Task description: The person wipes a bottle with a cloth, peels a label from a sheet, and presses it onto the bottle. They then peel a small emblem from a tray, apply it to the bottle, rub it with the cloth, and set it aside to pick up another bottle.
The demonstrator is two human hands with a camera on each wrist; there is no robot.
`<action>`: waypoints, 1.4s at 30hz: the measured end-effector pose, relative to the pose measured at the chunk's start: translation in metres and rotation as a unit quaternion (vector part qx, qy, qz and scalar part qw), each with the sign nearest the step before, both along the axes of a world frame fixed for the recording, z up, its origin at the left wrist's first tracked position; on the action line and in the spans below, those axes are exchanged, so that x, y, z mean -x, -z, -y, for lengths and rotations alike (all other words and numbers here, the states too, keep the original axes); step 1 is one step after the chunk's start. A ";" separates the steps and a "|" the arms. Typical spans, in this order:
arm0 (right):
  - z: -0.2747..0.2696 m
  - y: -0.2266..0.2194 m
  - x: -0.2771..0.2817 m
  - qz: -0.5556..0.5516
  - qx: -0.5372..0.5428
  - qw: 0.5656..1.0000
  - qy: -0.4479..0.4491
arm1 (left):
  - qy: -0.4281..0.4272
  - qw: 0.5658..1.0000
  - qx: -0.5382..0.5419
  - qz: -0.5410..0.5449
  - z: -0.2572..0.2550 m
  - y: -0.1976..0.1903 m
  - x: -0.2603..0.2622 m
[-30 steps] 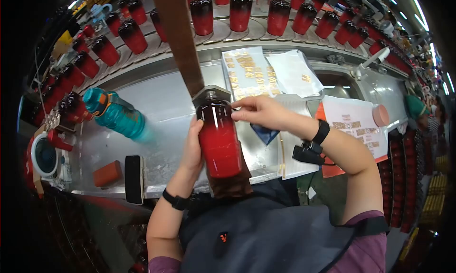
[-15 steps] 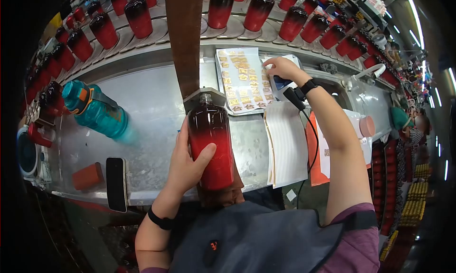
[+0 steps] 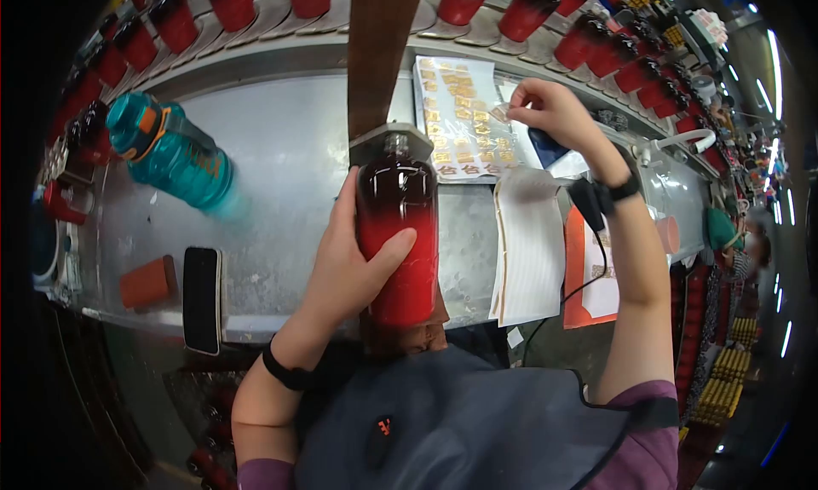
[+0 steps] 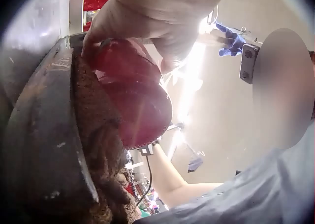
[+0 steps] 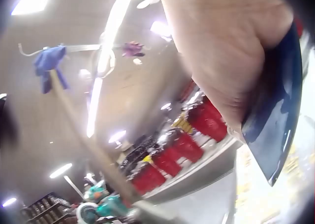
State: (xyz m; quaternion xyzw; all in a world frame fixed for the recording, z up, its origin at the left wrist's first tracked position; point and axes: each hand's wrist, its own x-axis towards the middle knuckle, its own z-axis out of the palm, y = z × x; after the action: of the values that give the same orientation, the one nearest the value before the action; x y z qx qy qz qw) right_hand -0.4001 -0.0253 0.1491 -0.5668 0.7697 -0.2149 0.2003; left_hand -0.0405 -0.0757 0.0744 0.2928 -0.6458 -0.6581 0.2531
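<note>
My left hand [image 3: 345, 260] grips a glossy red bottle [image 3: 399, 234] that fades to black at its shoulder, thumb across the front and fingers along its left side. The bottle leans neck-away on a brown cloth-covered rest [image 3: 405, 337], its clear neck at a metal bracket [image 3: 375, 142]. Over the right edge of a sheet of gold decals [image 3: 460, 141], my right hand [image 3: 558, 119] has thumb and forefinger close together. A dark blue flat scraper [image 5: 275, 120] is tucked in that palm, its pointed corner sticking out. Whether the fingertips also pinch a decal, I cannot tell.
A teal water bottle [image 3: 175, 153], a phone [image 3: 202, 298] and a red-brown block [image 3: 147, 281] lie at left on the metal table [image 3: 264, 166]. White paper [image 3: 528, 251] lies at right, near a faucet [image 3: 682, 141]. Red-black bottles [image 3: 230, 2] line a conveyor behind; a brown post [image 3: 379, 55] rises mid-table.
My right hand has left the bottle's shoulder and moved away to the right, over the decal sheet. The left thumb has come round onto the bottle's front. The head view has shifted.
</note>
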 end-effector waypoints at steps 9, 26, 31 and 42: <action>-0.041 -0.085 -0.164 0.177 -0.007 0.949 -0.261 | 0.053 0.980 -0.117 -0.150 0.009 0.001 0.006; -0.004 -0.032 -0.168 0.117 0.023 0.986 -0.116 | 0.015 0.999 0.020 -0.024 0.005 -0.002 0.002; -0.003 -0.026 -0.168 0.143 0.026 0.985 -0.090 | 0.016 0.999 0.041 -0.026 0.005 0.001 0.002; 0.001 -0.019 -0.169 0.160 0.057 0.981 -0.097 | 0.028 0.998 0.035 -0.052 0.007 0.005 0.000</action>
State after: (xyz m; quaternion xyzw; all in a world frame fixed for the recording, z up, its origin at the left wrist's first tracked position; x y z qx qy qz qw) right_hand -0.2316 -0.0265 0.1681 -0.6074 0.6554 -0.3265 0.3081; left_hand -0.0409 -0.0829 0.0692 0.2313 -0.6624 -0.6562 0.2777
